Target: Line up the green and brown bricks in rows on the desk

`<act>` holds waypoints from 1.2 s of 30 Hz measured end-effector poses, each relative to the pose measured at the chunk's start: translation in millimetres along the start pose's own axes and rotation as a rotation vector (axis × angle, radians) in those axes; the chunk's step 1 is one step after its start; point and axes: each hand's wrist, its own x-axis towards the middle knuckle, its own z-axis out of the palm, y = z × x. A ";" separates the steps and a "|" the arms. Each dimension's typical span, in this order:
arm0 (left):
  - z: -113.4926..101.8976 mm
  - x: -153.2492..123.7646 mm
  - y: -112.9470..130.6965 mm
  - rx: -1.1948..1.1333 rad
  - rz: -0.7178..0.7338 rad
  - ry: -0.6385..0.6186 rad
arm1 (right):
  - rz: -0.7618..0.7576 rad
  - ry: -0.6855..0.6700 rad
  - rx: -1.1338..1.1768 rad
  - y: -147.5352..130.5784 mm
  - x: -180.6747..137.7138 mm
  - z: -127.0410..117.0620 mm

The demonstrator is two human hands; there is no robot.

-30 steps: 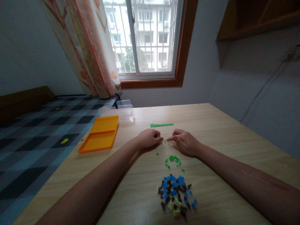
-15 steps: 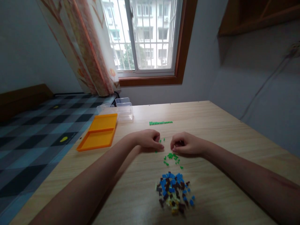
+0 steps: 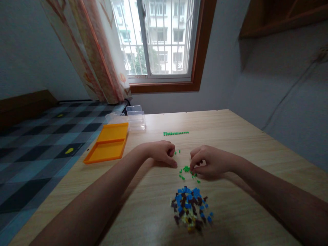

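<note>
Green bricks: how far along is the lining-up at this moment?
Done: one green row stands lined up. In hand: the right hand pinches at the loose green cluster; the left hand rests curled beside it. Left: those loose greens and the mixed blue-and-dark pile.

On the wooden counter (image 3: 243,143), the right grip (image 3: 212,163) pinches its fingertips together at the edge of a scatter of loose green pieces (image 3: 186,169), and the left grip (image 3: 161,155) rests curled just beside them. A neat green row (image 3: 176,133) lies farther off, and a mixed pile (image 3: 191,208) of blue, dark and pale pieces sits nearer. An orange tray (image 3: 109,147) and clear boxes (image 3: 135,119) sit at the left edge.
</note>
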 end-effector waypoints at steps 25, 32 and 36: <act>4.9 4.7 -13.8 -0.083 -0.055 0.083 | 0.069 0.182 0.065 36.3 -0.8 3.7; 5.7 4.4 -12.6 -0.094 -0.061 0.089 | 0.025 0.092 0.055 20.5 -0.2 7.5; 4.7 2.9 -8.6 -0.074 -0.081 0.081 | 0.027 0.101 -0.048 16.5 -1.4 10.1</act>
